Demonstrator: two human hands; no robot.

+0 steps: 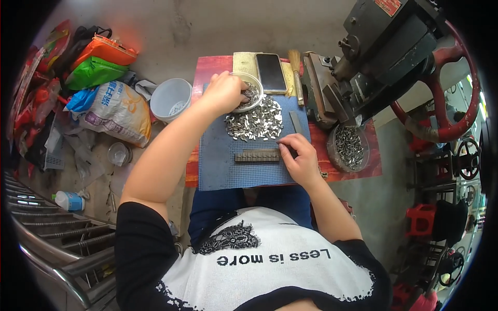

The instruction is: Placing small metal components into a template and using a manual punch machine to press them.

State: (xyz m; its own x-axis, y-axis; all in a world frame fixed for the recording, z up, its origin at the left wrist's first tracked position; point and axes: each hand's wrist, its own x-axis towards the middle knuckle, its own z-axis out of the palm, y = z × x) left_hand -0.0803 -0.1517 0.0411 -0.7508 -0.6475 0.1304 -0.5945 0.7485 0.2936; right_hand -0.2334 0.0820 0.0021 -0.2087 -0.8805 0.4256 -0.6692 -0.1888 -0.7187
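My left hand (226, 93) reaches over the rim of a round pale bowl (260, 85) at the back of the mat. Its fingers curl down among small metal pieces (251, 97) in the bowl, and what they pinch is hidden. Below the bowl, a heap of short shiny metal pieces (255, 120) is spread on the blue textured mat (223, 176). A slotted metal block (257, 156) lies crosswise near the mat's front. My right hand (302, 158) is closed at the block's right end, thumb and fingers around it. A flat grey metal strip (295, 122) lies just beyond that hand.
A phone (271, 72) on a yellow cloth and a brush (296, 78) lie at the back. On the right stand a dark machine with a red handwheel (438, 93) and a clear tub of metal pieces (349, 149). A white bucket (170, 98) and bags (111, 111) are left.
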